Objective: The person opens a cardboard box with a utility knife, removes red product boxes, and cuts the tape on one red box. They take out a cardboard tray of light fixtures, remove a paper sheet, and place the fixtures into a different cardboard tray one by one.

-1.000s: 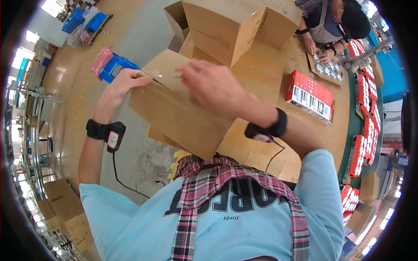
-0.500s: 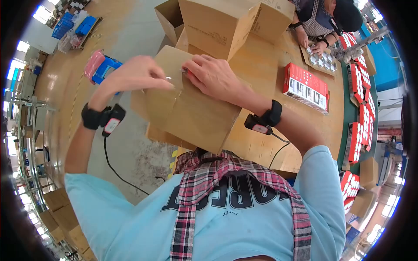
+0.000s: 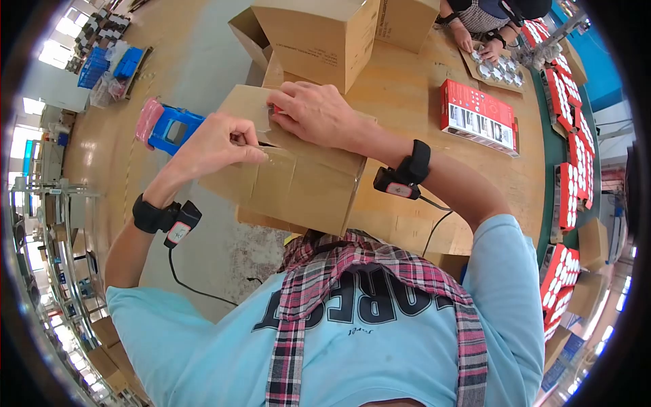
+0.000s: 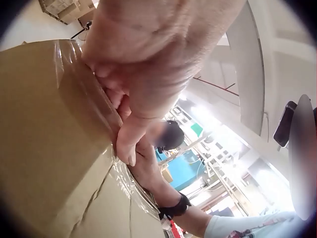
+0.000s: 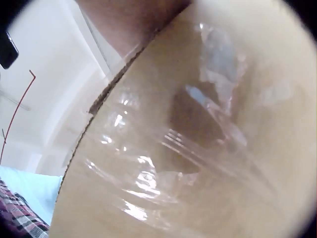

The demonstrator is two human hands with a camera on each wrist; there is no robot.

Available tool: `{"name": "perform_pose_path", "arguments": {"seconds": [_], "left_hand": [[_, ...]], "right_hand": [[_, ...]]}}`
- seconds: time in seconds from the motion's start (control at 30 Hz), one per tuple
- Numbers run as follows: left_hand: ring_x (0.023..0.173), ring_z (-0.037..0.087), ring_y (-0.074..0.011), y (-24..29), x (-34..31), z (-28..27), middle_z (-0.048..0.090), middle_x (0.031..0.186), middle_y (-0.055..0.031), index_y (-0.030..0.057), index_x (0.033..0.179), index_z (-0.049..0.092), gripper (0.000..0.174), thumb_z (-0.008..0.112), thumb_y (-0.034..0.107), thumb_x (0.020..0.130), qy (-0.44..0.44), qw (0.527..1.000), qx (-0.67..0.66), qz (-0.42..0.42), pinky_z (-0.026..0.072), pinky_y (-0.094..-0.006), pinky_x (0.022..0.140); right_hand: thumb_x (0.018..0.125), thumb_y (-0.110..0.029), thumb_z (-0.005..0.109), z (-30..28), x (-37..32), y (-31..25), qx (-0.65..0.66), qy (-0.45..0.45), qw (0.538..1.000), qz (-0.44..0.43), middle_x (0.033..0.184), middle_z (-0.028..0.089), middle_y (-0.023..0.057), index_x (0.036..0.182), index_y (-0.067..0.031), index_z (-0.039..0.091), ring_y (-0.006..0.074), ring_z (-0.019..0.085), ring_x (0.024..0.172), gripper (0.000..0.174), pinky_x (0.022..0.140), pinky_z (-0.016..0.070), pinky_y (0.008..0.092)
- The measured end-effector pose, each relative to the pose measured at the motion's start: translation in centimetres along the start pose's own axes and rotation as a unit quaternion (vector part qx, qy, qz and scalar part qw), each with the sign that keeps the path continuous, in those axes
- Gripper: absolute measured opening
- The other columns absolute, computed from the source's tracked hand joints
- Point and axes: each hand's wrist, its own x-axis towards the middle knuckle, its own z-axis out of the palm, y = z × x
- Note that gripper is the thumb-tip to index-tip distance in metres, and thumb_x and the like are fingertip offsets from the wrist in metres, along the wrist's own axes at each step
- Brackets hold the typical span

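Observation:
In the head view a brown cardboard box (image 3: 298,193) lies tilted at the table's near left edge, in front of my body. My left hand (image 3: 220,139) pinches its taped edge, thumb on top and fingers curled behind. Clear tape (image 4: 136,191) runs past that thumb in the left wrist view. Just to the right, my right hand (image 3: 312,115) rests on the box with fingers bent. A small red object (image 3: 275,108) shows at its fingertips; I cannot tell its kind. Wrinkled clear packing tape (image 5: 143,173) over the cardboard fills much of the right wrist view.
Large printed cartons (image 3: 312,41) stand behind the box. On the wooden table (image 3: 407,102) lies a red and white product box (image 3: 478,119). Another person's hands work at a tray of silvery parts (image 3: 500,73). A blue item (image 3: 175,130) is beyond my left hand.
My left hand has left the box's far left edge and come across to the taped edge near my right hand. The right hand has settled on the box after a blurred motion.

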Motion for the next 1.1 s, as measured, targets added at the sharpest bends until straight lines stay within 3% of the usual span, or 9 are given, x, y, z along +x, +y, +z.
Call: {"name": "perform_pose_path", "arguments": {"seconds": [0.2, 0.3, 0.4, 0.5, 0.7, 0.8, 0.87, 1.0, 1.1], "left_hand": [[0.05, 0.043, -0.014, 0.7, 0.9, 0.0, 0.043, 0.052, -0.0089, -0.0046, 0.065, 0.052, 0.039, 0.069, 0.028, 0.077, -0.139, 0.98, 0.135, -0.042, 0.0332, -0.0305, 0.048], [0.051, 0.042, -0.0069, 0.8, 0.6, 0.7, 0.043, 0.05, -0.0035, -0.004, 0.072, 0.063, 0.027, 0.069, 0.022, 0.075, -0.064, 0.975, 0.212, 0.008, 0.0329, -0.0271, 0.048], [0.05, 0.041, -0.0071, 2.2, 0.2, 1.2, 0.04, 0.05, -0.0051, -0.004, 0.073, 0.062, 0.027, 0.069, 0.022, 0.074, -0.076, 0.97, 0.228, -0.04, 0.0315, -0.0275, 0.047], [0.048, 0.04, -0.021, 1.5, 0.4, 1.7, 0.043, 0.051, -0.0124, -0.0036, 0.067, 0.058, 0.033, 0.069, 0.026, 0.073, -0.054, 0.991, 0.118, 0.002, 0.0328, -0.0344, 0.048], [0.053, 0.048, -0.0148, 2.2, -2.1, 2.2, 0.056, 0.057, -0.0094, -0.0028, 0.071, 0.065, 0.021, 0.071, 0.017, 0.072, -0.017, 0.999, 0.021, -0.02, 0.0371, -0.0298, 0.05], [0.061, 0.053, -0.0125, 4.8, -5.1, 0.3, 0.058, 0.063, -0.0035, -0.0016, 0.076, 0.068, 0.011, 0.071, 0.005, 0.069, 0.002, 0.994, 0.071, 0.082, 0.0405, -0.0264, 0.058], [0.065, 0.057, -0.0148, 5.4, -5.7, 0.0, 0.062, 0.07, -0.0068, 0.0004, 0.082, 0.069, 0.014, 0.072, 0.006, 0.07, 0.009, 0.997, 0.065, 0.045, 0.0434, -0.0277, 0.062], [0.068, 0.056, -0.0203, 5.7, -6.6, 1.3, 0.063, 0.076, -0.007, 0.0042, 0.092, 0.07, 0.026, 0.072, 0.004, 0.066, -0.015, 0.995, 0.057, 0.079, 0.0453, -0.03, 0.064], [0.074, 0.059, -0.0219, 6.5, -8.0, 2.4, 0.064, 0.078, -0.0073, 0.0067, 0.094, 0.071, 0.027, 0.071, 0.002, 0.067, 0.017, 0.978, 0.153, 0.142, 0.0476, -0.032, 0.068]], "right_hand": [[0.088, -0.022, 0.054, -0.4, 0.0, -0.2, 0.085, 0.002, 0.996, 0.011, 0.09, 0.059, 0.0107, 0.097, -0.0055, 0.052, 0.0267, 0.061, 0.087, 0.019, 0.06, 0.0484, 0.0411], [0.086, -0.02, 0.056, -2.3, -1.6, -1.0, 0.038, -0.021, 0.998, 0.041, 0.089, 0.057, 0.0105, 0.097, -0.0052, 0.052, 0.0267, 0.06, 0.087, 0.019, 0.061, 0.0484, 0.0398], [0.085, -0.019, 0.058, -2.9, -3.3, -1.8, -0.009, -0.04, 0.998, 0.052, 0.089, 0.055, 0.0101, 0.095, -0.0054, 0.051, 0.0269, 0.06, 0.086, 0.018, 0.062, 0.0483, 0.0384], [0.084, -0.02, 0.059, -3.1, -3.4, -1.2, -0.013, -0.037, 0.998, 0.04, 0.088, 0.053, 0.0099, 0.094, -0.0055, 0.052, 0.027, 0.059, 0.085, 0.019, 0.062, 0.0483, 0.0381], [0.084, -0.022, 0.06, -3.0, -3.6, -0.7, -0.007, -0.022, 0.998, 0.057, 0.089, 0.055, 0.0101, 0.094, -0.0056, 0.053, 0.028, 0.059, 0.084, 0.02, 0.063, 0.0484, 0.0392], [0.084, -0.023, 0.06, -2.7, -3.1, 1.3, -0.026, -0.028, 0.996, 0.076, 0.091, 0.057, 0.0106, 0.095, -0.0058, 0.054, 0.0296, 0.06, 0.083, 0.021, 0.065, 0.0486, 0.04], [0.085, -0.024, 0.059, -2.8, -2.7, 2.4, -0.01, -0.023, 0.995, 0.095, 0.092, 0.057, 0.0109, 0.097, -0.0062, 0.054, 0.0309, 0.06, 0.083, 0.022, 0.066, 0.0489, 0.0398], [0.08, -0.039, 0.066, -3.8, -3.4, 1.1, 0.074, -0.021, 0.989, 0.129, 0.103, 0.054, 0.0127, 0.116, -0.0068, 0.048, 0.029, 0.06, 0.086, 0.052, 0.07, 0.0487, 0.0397], [0.076, -0.043, 0.069, -5.7, -5.5, -3.6, -0.034, -0.05, 0.996, 0.073, 0.102, 0.049, 0.0123, 0.118, -0.0053, 0.046, 0.0291, 0.058, 0.087, 0.061, 0.07, 0.0486, 0.04]]}}
